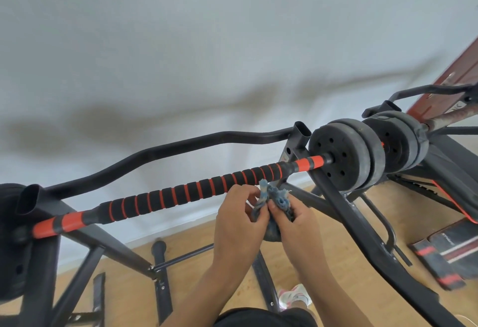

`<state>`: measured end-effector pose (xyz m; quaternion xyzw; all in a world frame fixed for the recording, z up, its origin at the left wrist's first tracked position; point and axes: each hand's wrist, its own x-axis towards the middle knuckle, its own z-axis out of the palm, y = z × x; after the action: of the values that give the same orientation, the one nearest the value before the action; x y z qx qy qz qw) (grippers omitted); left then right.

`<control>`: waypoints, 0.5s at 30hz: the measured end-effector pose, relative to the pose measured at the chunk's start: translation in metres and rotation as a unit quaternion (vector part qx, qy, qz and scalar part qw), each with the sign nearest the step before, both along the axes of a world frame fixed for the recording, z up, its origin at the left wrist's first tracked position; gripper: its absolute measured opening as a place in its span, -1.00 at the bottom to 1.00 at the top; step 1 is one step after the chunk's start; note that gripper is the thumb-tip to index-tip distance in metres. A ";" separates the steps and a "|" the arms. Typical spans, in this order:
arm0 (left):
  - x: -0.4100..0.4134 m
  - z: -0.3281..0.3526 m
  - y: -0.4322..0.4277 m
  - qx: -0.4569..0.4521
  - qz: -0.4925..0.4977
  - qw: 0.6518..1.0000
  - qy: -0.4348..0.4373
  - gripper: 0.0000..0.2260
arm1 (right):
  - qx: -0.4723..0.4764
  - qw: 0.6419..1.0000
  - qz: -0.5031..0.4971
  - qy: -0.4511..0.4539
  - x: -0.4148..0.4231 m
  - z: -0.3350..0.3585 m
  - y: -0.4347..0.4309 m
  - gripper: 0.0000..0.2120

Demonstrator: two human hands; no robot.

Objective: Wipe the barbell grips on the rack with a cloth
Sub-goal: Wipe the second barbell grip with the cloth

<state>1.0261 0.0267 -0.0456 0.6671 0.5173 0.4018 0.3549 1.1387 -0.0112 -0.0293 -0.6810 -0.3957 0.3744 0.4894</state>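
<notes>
A barbell lies across the rack, its black foam grip (191, 193) ringed with orange stripes and running from lower left to upper right. Black weight plates (338, 161) sit on its right end. A frayed blue cloth (276, 198) is bunched just below the grip's right part. My left hand (239, 220) and my right hand (297, 220) both pinch the cloth between them, fingers curled. The cloth's top edge is close under the grip; I cannot tell whether it touches.
The dark metal rack (344, 212) has uprights at left and right and a curved black bar (165, 150) behind the barbell. A bench with red trim (452, 189) stands at right. Wooden floor (336, 269) lies below, a white wall behind.
</notes>
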 end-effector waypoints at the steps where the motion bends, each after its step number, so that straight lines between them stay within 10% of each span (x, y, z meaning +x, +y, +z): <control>1: 0.002 -0.001 0.000 -0.001 0.001 1.000 -0.004 -0.74 | -0.007 1.000 0.005 0.014 -0.001 -0.001 -0.001 -0.84; 6: 0.008 -0.007 -0.003 -0.016 -0.035 0.999 -0.016 -0.77 | -0.063 0.968 -0.001 0.243 -0.004 0.002 0.001 -0.62; 15: 0.005 0.004 0.004 -0.170 -0.166 0.957 -0.167 -0.48 | -0.025 0.996 0.064 -0.061 0.052 0.011 0.022 -0.88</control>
<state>1.0316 0.0310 -0.0416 0.5964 0.3935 0.3490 0.6064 1.1912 0.0113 -0.0186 -0.6879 -0.4582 0.3724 0.4222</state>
